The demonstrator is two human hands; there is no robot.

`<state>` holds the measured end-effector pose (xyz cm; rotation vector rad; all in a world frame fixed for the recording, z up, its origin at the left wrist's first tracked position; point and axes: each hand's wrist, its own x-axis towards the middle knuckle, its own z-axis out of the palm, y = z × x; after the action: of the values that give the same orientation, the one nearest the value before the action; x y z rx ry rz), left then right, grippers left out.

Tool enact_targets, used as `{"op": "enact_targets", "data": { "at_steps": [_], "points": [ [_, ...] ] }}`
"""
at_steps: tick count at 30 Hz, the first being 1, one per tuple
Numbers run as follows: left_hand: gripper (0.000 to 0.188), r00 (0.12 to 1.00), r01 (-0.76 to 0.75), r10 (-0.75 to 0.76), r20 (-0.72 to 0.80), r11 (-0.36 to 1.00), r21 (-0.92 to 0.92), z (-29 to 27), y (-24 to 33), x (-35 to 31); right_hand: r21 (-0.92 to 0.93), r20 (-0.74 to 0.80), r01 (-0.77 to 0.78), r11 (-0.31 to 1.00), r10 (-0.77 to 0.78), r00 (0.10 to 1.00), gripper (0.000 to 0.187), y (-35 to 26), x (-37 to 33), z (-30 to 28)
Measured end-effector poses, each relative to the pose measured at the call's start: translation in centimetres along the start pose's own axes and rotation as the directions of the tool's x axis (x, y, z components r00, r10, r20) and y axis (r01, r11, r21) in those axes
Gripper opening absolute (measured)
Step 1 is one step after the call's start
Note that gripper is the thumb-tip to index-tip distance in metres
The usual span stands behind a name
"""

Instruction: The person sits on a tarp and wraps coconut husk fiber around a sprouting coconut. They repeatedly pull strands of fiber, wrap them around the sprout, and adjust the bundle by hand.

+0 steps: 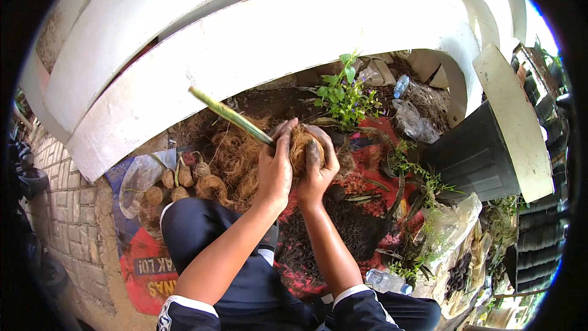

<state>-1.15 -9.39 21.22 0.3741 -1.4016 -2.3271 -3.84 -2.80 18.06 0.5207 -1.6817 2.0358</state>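
Note:
Both hands are wrapped round a ball of brown coconut fibre (pixel 299 147) in front of my knees. My left hand (pixel 275 162) is closed on its left side, and my right hand (pixel 320 162) cups the right side, its fingers dark with soil. A stiff green plant cutting (pixel 229 115) sticks out up and to the left from between the hands; its lower end is hidden. Just left of my hands lies a heap of loose coconut fibre (pixel 242 162). Dark soil (pixel 331 233) is piled below them on a red printed sheet (pixel 144 263).
Several fibre-wrapped balls (pixel 184 178) lie at the left. A leafy plant with small purple flowers (pixel 349 95) grows ahead, below a white curved barrier (pixel 275 30). Rightward are a black bin (pixel 471 153), plastic bags (pixel 413 119) and a clear bottle (pixel 387 282). Brick paving (pixel 70 208) runs along the left.

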Motion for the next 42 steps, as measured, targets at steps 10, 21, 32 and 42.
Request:
{"op": "enact_targets", "data": {
  "at_steps": [10, 21, 32, 42],
  "points": [
    [0.032, 0.885, 0.431, -0.465, 0.02, 0.802, -0.414, -0.8, 0.9, 0.1, -0.062, 0.289, 0.294, 0.954, -0.265, 0.92, 0.053, 0.7, -0.3, -1.4],
    [0.034, 0.931, 0.352, -0.365, 0.024, 0.876, -0.33, -0.9, -0.5, 0.4, -0.259, 0.221, 0.173, 0.95, -0.116, 0.968, 0.044, -0.5, -1.3, -1.1],
    [0.038, 0.85, 0.526, -0.488, 0.199, 0.767, -0.367, -1.5, 0.1, 0.7, 0.092, 0.251, 0.18, 0.979, -0.197, 0.948, 0.03, -0.7, 0.0, -3.0],
    [0.033, 0.862, 0.504, -0.475, 0.177, 0.763, -0.404, -1.6, 0.7, 0.5, 0.212, 0.253, -0.145, 0.966, 0.089, 0.963, 0.04, -1.1, -0.5, -3.1]
  ]
}}
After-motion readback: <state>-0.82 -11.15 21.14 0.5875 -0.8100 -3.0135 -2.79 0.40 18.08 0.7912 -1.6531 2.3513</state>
